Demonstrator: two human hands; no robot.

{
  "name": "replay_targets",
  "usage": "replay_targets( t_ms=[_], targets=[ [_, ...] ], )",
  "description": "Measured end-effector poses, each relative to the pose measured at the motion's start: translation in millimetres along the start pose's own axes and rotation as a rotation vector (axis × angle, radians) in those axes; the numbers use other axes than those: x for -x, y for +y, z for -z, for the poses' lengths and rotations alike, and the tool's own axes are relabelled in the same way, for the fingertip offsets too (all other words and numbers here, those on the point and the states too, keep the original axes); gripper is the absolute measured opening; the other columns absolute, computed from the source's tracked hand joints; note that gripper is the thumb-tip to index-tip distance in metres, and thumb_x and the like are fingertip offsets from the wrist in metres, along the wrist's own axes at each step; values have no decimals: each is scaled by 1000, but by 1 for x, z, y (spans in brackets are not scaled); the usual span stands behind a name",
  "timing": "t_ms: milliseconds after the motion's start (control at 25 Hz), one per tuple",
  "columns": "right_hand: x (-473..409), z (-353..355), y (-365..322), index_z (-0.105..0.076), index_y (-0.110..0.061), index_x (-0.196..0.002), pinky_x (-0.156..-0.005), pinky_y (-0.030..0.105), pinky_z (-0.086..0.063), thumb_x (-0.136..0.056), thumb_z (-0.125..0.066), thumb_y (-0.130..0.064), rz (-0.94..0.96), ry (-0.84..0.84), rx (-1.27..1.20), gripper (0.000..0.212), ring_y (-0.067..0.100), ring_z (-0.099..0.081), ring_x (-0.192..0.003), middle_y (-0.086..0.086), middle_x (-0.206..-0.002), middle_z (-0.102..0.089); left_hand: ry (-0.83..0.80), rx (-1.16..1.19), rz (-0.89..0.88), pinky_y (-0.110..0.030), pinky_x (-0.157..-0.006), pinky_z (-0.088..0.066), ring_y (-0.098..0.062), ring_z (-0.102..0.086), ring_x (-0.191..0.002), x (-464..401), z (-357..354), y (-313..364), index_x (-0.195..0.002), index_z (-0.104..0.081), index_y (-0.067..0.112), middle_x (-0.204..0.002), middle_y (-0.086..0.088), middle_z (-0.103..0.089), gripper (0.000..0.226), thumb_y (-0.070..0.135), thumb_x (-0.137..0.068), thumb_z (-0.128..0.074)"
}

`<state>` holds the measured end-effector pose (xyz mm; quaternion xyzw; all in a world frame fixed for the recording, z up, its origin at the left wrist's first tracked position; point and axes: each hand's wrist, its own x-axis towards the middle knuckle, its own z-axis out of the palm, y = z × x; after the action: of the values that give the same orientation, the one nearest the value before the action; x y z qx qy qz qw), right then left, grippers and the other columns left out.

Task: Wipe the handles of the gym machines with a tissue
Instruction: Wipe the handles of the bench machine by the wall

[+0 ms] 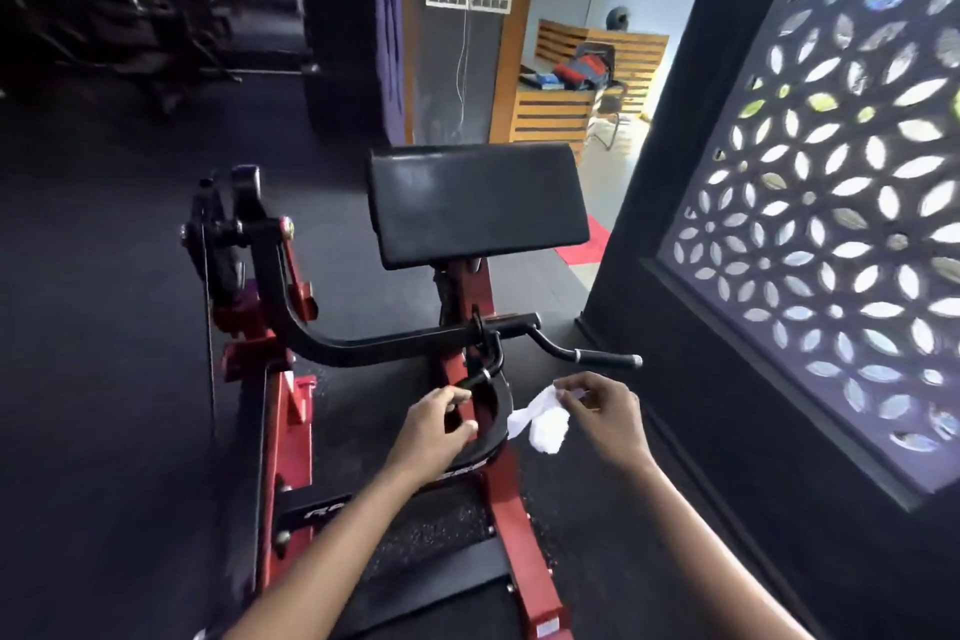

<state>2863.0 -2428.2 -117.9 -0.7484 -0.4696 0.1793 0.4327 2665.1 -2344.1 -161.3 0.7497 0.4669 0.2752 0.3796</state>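
Observation:
A red and black curl machine stands in front of me, its black arm pad [475, 203] in the middle of the view. Two black handles stick out below the pad. My left hand [434, 424] grips the near left handle [480, 377]. The right handle [605, 357] points to the right and is free. My right hand [605, 413] pinches a crumpled white tissue [543, 424] just below that right handle, without touching it. The tissue hangs beside the machine's red frame [511, 509].
A dark screen with a leaf-shaped cut-out pattern [831, 203] stands close on the right. Black rubber flooring [104, 379] spreads to the left. Dark gym machines [130, 5] fill the far left. A wooden counter [582, 83] with bags is at the back.

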Motion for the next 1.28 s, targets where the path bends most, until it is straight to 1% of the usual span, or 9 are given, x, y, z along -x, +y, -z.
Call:
replay_targets(
  t_ms=[160, 240, 400, 680, 800, 880, 1000, 1120, 1280],
  targets=[
    [-15, 4, 17, -73, -21, -84, -59, 6, -43, -81, -66, -10, -37, -59, -34, 14, 14, -65, -72, -2, -78, -72, 24, 0, -3, -19, -90, -42, -7, -54, -104, -10, -15, 21, -115, -61, 14, -115, 3, -60, 34, 13, -82, -67],
    [-27, 14, 18, -73, -19, -84, -58, 7, -44, -81, -65, -10, -38, -66, -77, 13, 15, -66, -73, -1, -78, -72, 24, 18, -1, -24, -92, -45, -9, -54, -107, -23, -23, 32, -115, -61, 16, -115, 4, -59, 34, 14, -82, -68],
    [-55, 34, 23, -73, -18, -88, -70, 23, -51, -78, -64, -9, -26, -60, -125, 16, 16, -68, -77, 1, -80, -72, -63, 9, -22, -26, -91, -46, -14, -54, -112, -51, -50, 53, -120, -58, 15, -124, 0, -58, 43, 20, -80, -72],
    [-124, 52, 50, -71, -19, -92, -63, 14, -49, -73, -67, -5, -28, -90, -75, 24, 7, -64, -71, -10, -75, -67, -160, 54, -80, -21, -84, -41, -6, -50, -100, -132, -106, 68, -118, -60, 13, -113, 8, -54, 56, 26, -69, -82],
    [-173, 51, 72, -70, -17, -89, -69, 32, -58, -74, -65, -2, -67, -85, -166, 21, 15, -67, -74, -3, -80, -70, -226, 56, -148, -18, -79, -41, 0, -54, -89, -186, -134, 64, -102, -68, 16, -100, 11, -59, 34, 24, -71, -79],
    [-206, 54, 85, -68, -17, -90, -66, 42, -59, -78, -63, 1, -149, -74, -255, 22, 24, -68, -75, 5, -83, -69, -250, 134, -83, -25, -76, -46, -4, -59, -77, -229, -148, 55, -85, -70, 16, -87, 5, -68, 21, 32, -71, -71],
    [-250, 64, 100, -64, -14, -97, -55, 35, -55, -85, -60, 2, -246, -27, -396, 20, 21, -64, -66, 10, -82, -64, -311, 305, 25, -24, -59, -41, 0, -49, -57, -282, -157, 54, -77, -62, 13, -62, 11, -60, 26, 39, -74, -66],
    [-270, 68, 115, -60, -8, -104, -49, 24, -50, -88, -58, 1, -339, 39, -494, 18, 14, -56, -56, 7, -72, -57, -416, 489, 140, -14, -55, -45, -1, -51, -58, -310, -163, 63, -77, -51, 13, -68, 5, -54, 16, 12, -92, -59],
    [-289, 69, 133, -57, -10, -108, -44, 23, -45, -92, -55, -5, -365, 52, -589, 17, 12, -52, -51, 4, -63, -47, -378, 618, 249, -21, -52, -44, -7, -51, -55, -326, -179, 78, -77, -49, 15, -70, -2, -53, 18, 16, -94, -54]
  ],
)
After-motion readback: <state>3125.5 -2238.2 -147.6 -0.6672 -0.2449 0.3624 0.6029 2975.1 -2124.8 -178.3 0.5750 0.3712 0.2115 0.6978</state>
